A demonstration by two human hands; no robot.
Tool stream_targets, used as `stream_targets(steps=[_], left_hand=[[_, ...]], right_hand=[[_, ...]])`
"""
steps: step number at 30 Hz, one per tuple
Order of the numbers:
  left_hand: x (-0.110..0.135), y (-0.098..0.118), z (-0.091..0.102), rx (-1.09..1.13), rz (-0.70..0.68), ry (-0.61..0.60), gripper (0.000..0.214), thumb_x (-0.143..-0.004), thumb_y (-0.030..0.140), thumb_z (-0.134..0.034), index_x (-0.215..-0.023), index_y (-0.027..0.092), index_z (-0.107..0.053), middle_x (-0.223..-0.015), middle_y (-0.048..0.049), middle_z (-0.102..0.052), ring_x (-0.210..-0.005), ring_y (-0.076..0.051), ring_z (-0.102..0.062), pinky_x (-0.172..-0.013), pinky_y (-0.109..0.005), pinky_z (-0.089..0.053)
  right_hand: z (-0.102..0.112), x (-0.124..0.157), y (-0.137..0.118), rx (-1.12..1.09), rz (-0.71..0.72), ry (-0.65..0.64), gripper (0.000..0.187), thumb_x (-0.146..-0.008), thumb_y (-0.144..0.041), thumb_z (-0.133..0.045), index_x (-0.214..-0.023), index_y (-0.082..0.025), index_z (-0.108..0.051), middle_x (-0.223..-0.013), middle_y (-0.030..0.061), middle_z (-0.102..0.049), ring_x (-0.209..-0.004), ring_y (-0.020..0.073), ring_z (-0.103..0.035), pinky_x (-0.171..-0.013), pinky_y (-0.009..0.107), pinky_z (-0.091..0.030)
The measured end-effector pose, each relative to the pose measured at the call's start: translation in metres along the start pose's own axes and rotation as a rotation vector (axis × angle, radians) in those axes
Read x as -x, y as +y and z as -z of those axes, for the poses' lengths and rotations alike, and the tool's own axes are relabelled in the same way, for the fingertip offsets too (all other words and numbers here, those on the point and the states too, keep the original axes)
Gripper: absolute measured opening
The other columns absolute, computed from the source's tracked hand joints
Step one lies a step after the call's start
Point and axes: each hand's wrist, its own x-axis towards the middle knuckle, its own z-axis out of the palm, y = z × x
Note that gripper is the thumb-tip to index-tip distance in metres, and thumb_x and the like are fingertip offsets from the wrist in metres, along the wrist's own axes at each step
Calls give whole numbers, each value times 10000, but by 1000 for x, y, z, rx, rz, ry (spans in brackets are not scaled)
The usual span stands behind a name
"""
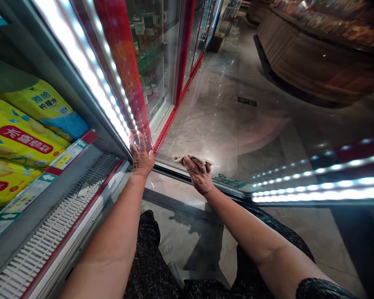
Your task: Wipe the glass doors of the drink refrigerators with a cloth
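Low on a swung-out glass cooler door, my right hand [200,176] presses a folded beige cloth [208,161] to the pane just above the door's bottom edge [224,183]. Its fingers are bent over the cloth. My left hand [141,160] lies with its fingers apart at the red-edged end of the door, near the bright light strip [112,93]. It holds nothing that I can see. Both forearms reach forward from below, one on each side of my dark patterned trousers [149,257].
To the left, an open cooler holds yellow drink packs [25,128] above a white wire grille [50,232]. Further red-framed coolers [182,54] with bottles line the aisle. A curved wooden display counter [311,66] stands on the tiled floor [218,108] at upper right.
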Motion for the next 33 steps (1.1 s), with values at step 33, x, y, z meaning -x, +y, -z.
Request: stream_targets(steps=[33], left_hand=[[9,32,-11,-11,-80,-58,1168,-791,460,-752,-1633,79,-39,-1694,-261,17,-1596,-345,54,-1285,-555,-82]], right_hand=[[28,96,49,66,-182,21,611,-924,-94,-544,-1438,-424,-581,-1215,25,-698,-1101,237,-474,-1051,397,-317]])
